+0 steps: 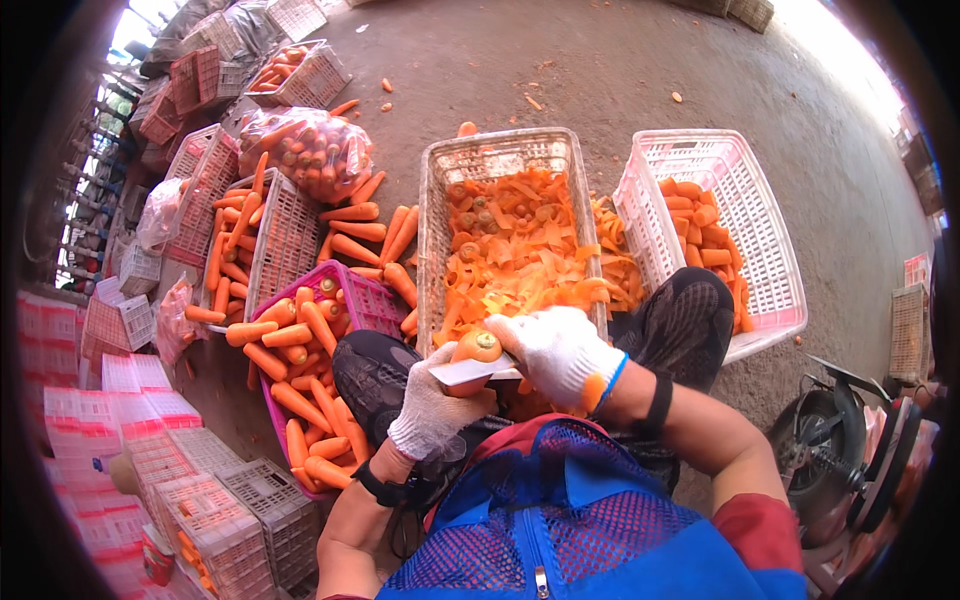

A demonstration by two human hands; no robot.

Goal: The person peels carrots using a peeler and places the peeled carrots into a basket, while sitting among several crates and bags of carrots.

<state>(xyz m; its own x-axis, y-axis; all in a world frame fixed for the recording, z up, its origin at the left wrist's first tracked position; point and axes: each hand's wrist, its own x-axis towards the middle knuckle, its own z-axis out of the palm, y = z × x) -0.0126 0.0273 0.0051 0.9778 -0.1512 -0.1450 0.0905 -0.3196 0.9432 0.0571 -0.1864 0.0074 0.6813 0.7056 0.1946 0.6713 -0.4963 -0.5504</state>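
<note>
My left hand (pixel 442 409), in a white knit glove, holds a thick carrot (pixel 477 346) with its crown end up. Closed round a knife, my right hand (pixel 559 356) wears a similar glove with a blue cuff edge. The knife's wide pale blade (pixel 471 370) lies across the carrot just below the crown. Both hands are over the near end of a dirty white plastic crate (pixel 426 225) holding carrot peelings (pixel 510 255) and cut carrot tops. The knife's handle is hidden in my right glove.
To the right stands a white crate (pixel 772 247) with peeled carrots (pixel 701 217). A magenta crate (pixel 375 300) of carrots is by my left knee. Loose carrots (pixel 352 229), a filled plastic bag (pixel 307 150) and more crates lie left. A wheeled machine (pixel 817 435) stands at right.
</note>
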